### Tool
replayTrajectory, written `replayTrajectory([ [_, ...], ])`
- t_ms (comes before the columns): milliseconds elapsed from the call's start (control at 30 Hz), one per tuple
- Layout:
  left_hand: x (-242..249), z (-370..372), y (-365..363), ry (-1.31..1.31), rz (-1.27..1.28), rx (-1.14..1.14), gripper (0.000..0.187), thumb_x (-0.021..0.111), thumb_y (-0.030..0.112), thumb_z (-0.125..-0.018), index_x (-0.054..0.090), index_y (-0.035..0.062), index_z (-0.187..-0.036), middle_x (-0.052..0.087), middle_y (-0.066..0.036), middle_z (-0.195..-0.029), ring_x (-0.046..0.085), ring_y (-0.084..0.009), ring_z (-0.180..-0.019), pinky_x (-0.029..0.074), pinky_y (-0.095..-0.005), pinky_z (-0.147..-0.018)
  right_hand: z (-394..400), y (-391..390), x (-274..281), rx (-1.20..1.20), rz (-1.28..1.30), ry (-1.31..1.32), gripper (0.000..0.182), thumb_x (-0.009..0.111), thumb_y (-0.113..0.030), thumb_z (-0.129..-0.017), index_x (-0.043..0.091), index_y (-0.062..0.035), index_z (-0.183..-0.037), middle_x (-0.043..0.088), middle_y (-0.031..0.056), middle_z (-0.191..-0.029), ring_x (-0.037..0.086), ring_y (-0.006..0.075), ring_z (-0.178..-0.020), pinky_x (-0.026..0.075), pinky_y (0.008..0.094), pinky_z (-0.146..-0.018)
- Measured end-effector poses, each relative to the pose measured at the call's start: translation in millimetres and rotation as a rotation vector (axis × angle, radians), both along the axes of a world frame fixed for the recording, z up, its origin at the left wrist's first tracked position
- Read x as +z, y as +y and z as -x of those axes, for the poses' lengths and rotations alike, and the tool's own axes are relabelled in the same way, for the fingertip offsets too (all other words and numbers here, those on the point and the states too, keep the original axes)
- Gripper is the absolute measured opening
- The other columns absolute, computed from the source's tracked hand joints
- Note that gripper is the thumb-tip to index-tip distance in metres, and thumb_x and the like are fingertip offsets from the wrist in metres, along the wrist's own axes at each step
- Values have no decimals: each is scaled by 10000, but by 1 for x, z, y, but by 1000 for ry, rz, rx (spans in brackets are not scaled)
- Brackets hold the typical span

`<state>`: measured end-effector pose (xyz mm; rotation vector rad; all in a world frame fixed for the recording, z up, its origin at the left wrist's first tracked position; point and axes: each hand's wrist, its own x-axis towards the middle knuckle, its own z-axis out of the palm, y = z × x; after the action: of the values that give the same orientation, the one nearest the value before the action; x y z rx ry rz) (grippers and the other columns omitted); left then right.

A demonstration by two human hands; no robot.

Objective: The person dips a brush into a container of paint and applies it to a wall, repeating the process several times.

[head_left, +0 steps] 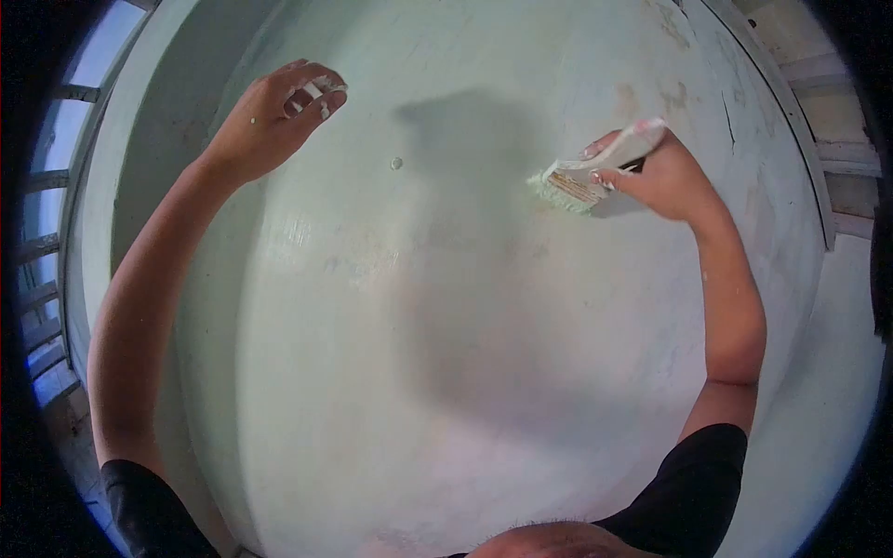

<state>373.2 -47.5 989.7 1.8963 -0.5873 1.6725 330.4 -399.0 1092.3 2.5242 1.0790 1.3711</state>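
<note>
My right hand (pixel 656 177) is closed round the pale handle of a wide paintbrush (pixel 577 186), whose bristles are coated with light green paint and rest against or very near the wall (pixel 326 372). My left hand (pixel 288 112) is raised at the upper left, its fingers curled and spotted with white paint. Something whitish shows between its thumb and fingers, too small to make out. A wet, shiny patch of paint lies on the wall below my left hand.
A barred window (pixel 42 214) runs along the far left, beside a projecting wall edge (pixel 139 158). Slats or boards (pixel 846 158) stand at the upper right. A crack marks the wall near my right hand. My shadow falls across the middle.
</note>
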Motion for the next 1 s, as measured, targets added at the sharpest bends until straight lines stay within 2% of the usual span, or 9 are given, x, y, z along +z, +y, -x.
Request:
replayTrajectory([
  [167,1,9,-6,-65,-107,4,216,489,167,-885,555,6,-1014,570,-99,-986,567,-176,-896,460,-319,-818,-32,-2,78,65,-65,101,315,663,-119,-735,578,-16,-1020,604,54,-905,574,132,-782,478,251,-666],
  [300,0,-1,-2,-112,-87,-41,207,483,155,-884,555,3,-1005,567,-97,-968,566,-175,-885,460,-314,-816,-47,-14,193,-71,-190,-330,263,637,-156,-764,612,-51,-1004,630,43,-888,578,119,-766,476,252,-669],
  [333,-1,-4,-2,-126,-68,-40,219,499,182,-872,569,11,-988,573,-84,-931,567,-168,-813,461,-302,-752,-38,-9,191,-72,-192,-327,263,637,-156,-764,612,-51,-1004,630,43,-888,578,119,-766,476,252,-669],
  [400,-1,-4,1,-137,-49,-37,231,515,210,-860,582,18,-970,580,-72,-895,568,-161,-742,463,-289,-687,-20,6,184,-73,-283,-693,285,669,-187,-724,595,48,-867,632,168,-866,604,265,-776,466,330,-707],
  [500,-4,-3,-1,-103,-55,-26,228,511,201,-861,582,14,-971,583,-76,-897,570,-161,-737,464,-290,-692,-45,-14,181,-172,-103,-731,264,644,-181,-740,642,-40,-963,660,50,-835,605,123,-746,479,273,-689],
  [600,-10,-1,0,-112,-31,-44,230,511,197,-860,583,8,-969,585,-82,-894,569,-161,-737,465,-292,-689,-67,-33,93,264,123,-390,239,656,-124,-731,642,-39,-954,663,56,-886,598,102,-837,472,268,-758],
  [767,-12,-12,2,-70,26,-111,212,519,171,-853,587,3,-963,584,-89,-891,568,-161,-738,466,-291,-683,-25,-24,-51,245,468,-104,247,676,-35,-696,631,-59,-937,648,95,-897,625,240,-812,500,311,-714],
  [867,-11,-3,0,84,4,-97,176,485,95,-873,555,10,-1010,563,-103,-1003,555,-186,-952,443,-331,-848,-10,-20,-72,296,219,240,213,648,-90,-733,624,-34,-936,647,105,-881,630,216,-786,498,303,-702],
  [1000,-14,0,-3,71,4,-103,177,474,90,-876,554,11,-1011,559,-111,-1017,556,-191,-950,445,-330,-843,-21,-20,-32,36,-11,297,252,671,-115,-721,618,-51,-959,648,95,-907,616,160,-825,483,291,-738],
])
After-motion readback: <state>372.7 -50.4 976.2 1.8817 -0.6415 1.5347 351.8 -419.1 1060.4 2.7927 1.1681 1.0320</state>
